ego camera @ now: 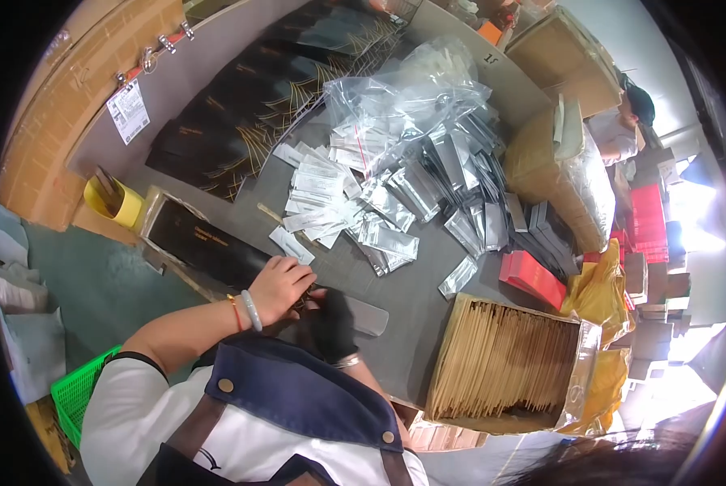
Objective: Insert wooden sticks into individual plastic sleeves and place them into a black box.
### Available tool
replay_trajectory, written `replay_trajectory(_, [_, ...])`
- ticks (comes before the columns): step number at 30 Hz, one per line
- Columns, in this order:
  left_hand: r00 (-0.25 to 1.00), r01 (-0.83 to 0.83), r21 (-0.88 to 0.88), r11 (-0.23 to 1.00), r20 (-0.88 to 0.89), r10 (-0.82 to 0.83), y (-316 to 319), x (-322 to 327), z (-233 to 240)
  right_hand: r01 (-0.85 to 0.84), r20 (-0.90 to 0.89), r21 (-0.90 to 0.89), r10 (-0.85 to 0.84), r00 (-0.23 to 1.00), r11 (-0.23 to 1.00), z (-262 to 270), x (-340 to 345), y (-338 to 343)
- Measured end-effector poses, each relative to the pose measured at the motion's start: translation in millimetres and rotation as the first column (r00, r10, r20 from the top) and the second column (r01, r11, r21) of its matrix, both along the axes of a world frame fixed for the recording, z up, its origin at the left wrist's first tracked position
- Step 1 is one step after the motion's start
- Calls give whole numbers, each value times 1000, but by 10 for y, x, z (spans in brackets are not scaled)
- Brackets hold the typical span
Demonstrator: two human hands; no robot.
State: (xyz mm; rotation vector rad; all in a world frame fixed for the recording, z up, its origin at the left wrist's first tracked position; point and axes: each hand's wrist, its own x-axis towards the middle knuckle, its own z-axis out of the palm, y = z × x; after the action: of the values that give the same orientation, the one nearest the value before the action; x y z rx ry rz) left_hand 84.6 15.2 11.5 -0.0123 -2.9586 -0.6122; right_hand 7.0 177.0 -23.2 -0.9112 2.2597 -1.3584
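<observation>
My left hand (281, 290) is bare, with a bangle and a red cord at the wrist. Its fingers curl over the near end of a black printed sleeve (217, 243), which bears gold writing and lies in a narrow open cardboard box (154, 209). My right hand (333, 325), in a black fingerless glove, meets the left at that end; its grip is hidden. From beneath the glove a flat grey strip (367, 316) sticks out to the right. White paper packets (317, 188) and silver foil packets (390, 240) lie heaped beyond my hands.
At my right stands a carton of thin wooden sticks (502, 358), with red packets (533, 278) behind it. A clear plastic bag (411, 91) tops the heap. Black printed sleeves (217, 127) line the back left. A yellow holder (114, 203) sits left. A person (618, 130) is beyond cartons.
</observation>
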Motion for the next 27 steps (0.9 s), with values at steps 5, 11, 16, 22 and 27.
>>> replay_trajectory(5, [991,100,-163,982,-73,-113,-82,27,-97,-20,-533,277,171,829,961,372,-235,200])
replay_trajectory(11, [972,233,-177,956,64,-225,-539,-141,586,-69,-432,424,269,861,903,355,-457,536])
replay_trajectory(16, [950,-222,-202,954,-266,165,-1169,-123,608,87,-474,400,124,872,912,570,-427,595])
replay_trajectory(22, [857,-515,2,857,36,515,-375,377,-114,33,-456,454,200,867,891,695,-286,516])
replay_trajectory(27, [836,-548,145,824,129,533,-394,385,-227,-32,-468,450,266,843,892,667,-319,531])
